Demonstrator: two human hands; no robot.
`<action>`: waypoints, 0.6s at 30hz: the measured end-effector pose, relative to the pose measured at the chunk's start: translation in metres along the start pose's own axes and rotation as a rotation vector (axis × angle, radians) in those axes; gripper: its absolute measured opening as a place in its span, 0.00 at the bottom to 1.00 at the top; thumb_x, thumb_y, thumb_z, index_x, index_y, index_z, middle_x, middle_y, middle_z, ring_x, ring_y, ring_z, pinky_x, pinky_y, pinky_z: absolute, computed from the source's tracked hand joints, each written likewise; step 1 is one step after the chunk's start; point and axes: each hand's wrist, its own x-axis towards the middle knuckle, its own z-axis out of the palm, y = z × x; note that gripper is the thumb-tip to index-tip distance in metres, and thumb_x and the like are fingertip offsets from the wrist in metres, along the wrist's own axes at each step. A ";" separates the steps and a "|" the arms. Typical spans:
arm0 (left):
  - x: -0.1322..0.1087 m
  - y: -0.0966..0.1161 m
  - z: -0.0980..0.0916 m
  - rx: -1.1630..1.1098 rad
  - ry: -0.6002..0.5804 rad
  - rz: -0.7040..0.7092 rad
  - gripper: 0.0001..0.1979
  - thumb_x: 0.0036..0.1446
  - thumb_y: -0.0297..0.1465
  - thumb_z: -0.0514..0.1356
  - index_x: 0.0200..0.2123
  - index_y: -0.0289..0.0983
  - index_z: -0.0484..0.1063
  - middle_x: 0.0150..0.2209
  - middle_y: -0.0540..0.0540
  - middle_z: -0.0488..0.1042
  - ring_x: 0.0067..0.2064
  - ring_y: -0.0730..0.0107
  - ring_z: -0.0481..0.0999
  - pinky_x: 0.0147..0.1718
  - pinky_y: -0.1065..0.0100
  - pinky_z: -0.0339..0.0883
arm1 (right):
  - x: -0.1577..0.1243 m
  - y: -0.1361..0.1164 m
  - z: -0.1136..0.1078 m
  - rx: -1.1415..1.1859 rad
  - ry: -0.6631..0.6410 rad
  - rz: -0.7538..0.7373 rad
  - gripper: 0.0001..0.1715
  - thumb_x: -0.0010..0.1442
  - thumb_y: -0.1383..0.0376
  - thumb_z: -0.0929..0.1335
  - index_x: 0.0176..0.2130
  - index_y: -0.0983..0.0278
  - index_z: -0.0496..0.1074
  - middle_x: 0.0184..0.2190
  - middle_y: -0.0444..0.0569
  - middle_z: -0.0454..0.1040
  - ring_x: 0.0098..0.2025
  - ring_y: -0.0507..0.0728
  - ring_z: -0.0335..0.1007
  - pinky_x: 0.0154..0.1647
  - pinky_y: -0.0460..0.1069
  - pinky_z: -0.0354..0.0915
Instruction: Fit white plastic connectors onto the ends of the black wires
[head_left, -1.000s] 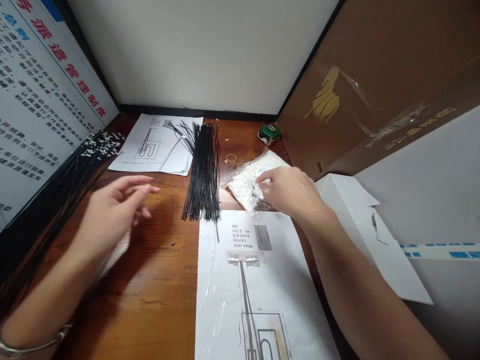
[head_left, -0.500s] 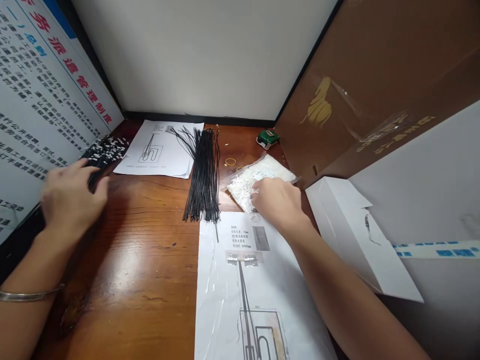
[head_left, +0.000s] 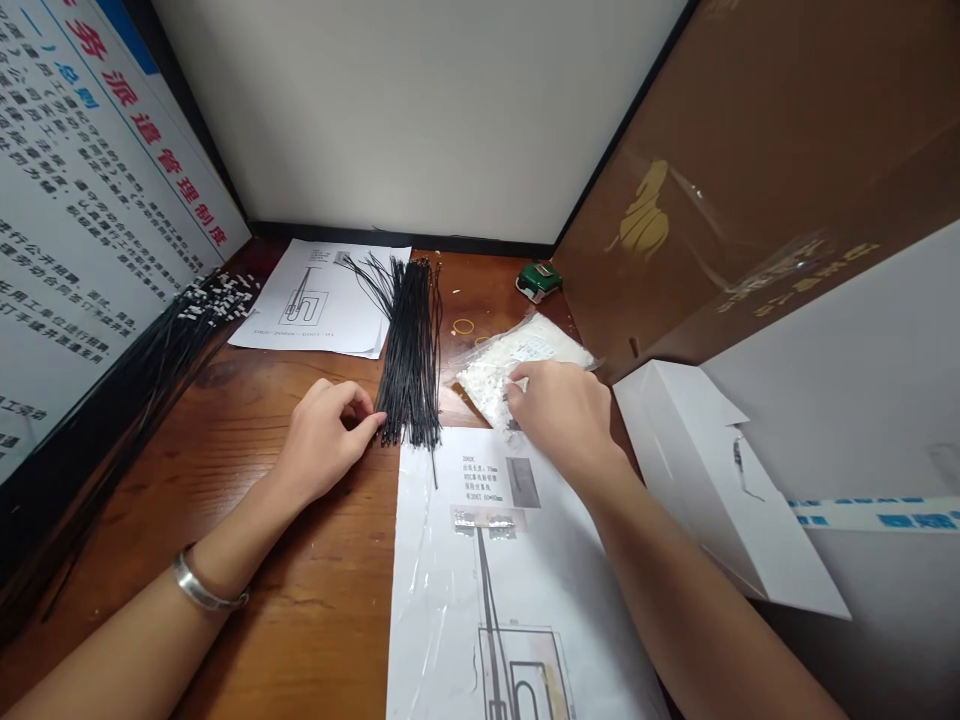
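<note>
A bundle of thin black wires (head_left: 409,350) lies lengthwise on the wooden table, some strands fanned out at its far end. My left hand (head_left: 330,435) is at the bundle's near left corner, thumb and forefinger pinched on a black wire end. To the right lies a clear plastic bag (head_left: 525,350) filled with small white pieces. My right hand (head_left: 562,410) rests over the bag's near side, its fingers closed together at the white pieces; whatever is between the fingertips is hidden.
At the left, more black wires with white ends (head_left: 217,298) lie along the printed board. Drawing sheets (head_left: 465,580) lie in front and at the back left. A green tape measure (head_left: 538,281), a rubber band (head_left: 463,327) and a folded white carton (head_left: 720,470) are around.
My left hand has moved right, from the white-ended wires at the left to the near end of the black bundle. My right hand stays at the bag.
</note>
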 end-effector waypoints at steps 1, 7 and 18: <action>-0.001 -0.002 -0.001 -0.026 0.017 -0.014 0.09 0.51 0.35 0.63 0.23 0.39 0.70 0.25 0.49 0.72 0.31 0.65 0.69 0.32 0.65 0.61 | 0.000 0.000 0.003 0.015 0.027 0.007 0.12 0.56 0.67 0.66 0.36 0.61 0.80 0.29 0.53 0.79 0.32 0.61 0.75 0.25 0.49 0.56; -0.004 -0.006 -0.008 -0.081 0.092 -0.088 0.14 0.50 0.41 0.65 0.19 0.39 0.70 0.23 0.49 0.71 0.26 0.68 0.69 0.29 0.66 0.60 | -0.004 0.009 0.021 0.142 0.199 0.020 0.12 0.58 0.64 0.65 0.35 0.60 0.79 0.33 0.50 0.80 0.30 0.58 0.72 0.26 0.49 0.54; -0.012 -0.012 -0.010 -0.017 -0.041 0.074 0.03 0.56 0.32 0.57 0.32 0.39 0.67 0.31 0.48 0.73 0.35 0.64 0.69 0.36 0.65 0.63 | -0.012 0.023 0.049 0.446 0.611 -0.137 0.14 0.59 0.62 0.65 0.30 0.63 0.79 0.22 0.47 0.73 0.23 0.52 0.66 0.25 0.47 0.61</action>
